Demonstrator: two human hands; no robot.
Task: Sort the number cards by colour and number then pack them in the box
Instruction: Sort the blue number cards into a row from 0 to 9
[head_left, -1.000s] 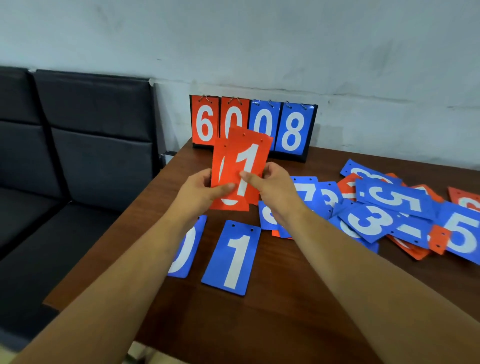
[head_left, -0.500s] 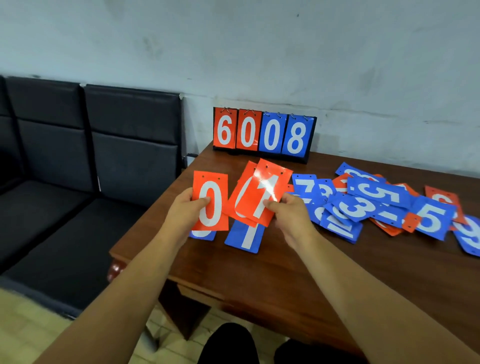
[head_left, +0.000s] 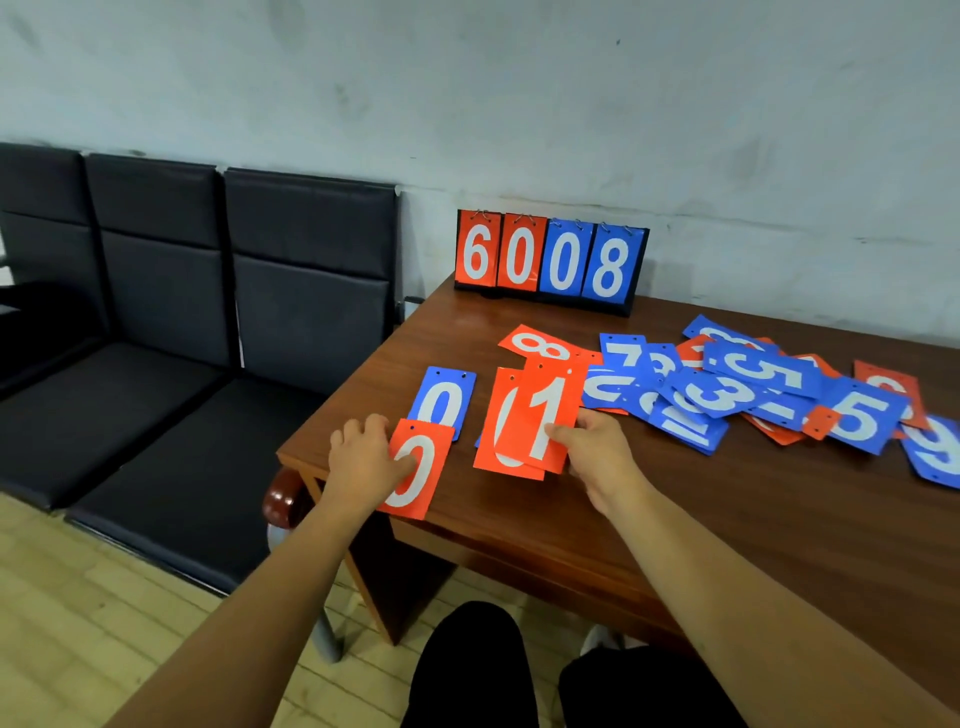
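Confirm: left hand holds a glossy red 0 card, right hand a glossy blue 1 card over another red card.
Wrong colour. In the head view the right hand holds a glossy red 1 card, not blue, over another red card; the left hand holds a glossy red 0 card.

Two hands (head_left: 363, 460) (head_left: 597, 452), three held red cards (head_left: 422, 480) (head_left: 551, 410) (head_left: 500, 421), one scoreboard (head_left: 550, 260).

**Plain office or waiting room**

A row of black padded seats (head_left: 208, 312), joined side by side, stands against a pale painted wall (head_left: 467, 104) marked with scuffs and stains. Just beside the seats is a dark brown wooden desk (head_left: 675, 519) with a rounded corner. A small flip scoreboard (head_left: 550, 262) reading 6008 stands at the desk's far edge, near the wall. The floor (head_left: 104, 623) is pale yellowish tile.
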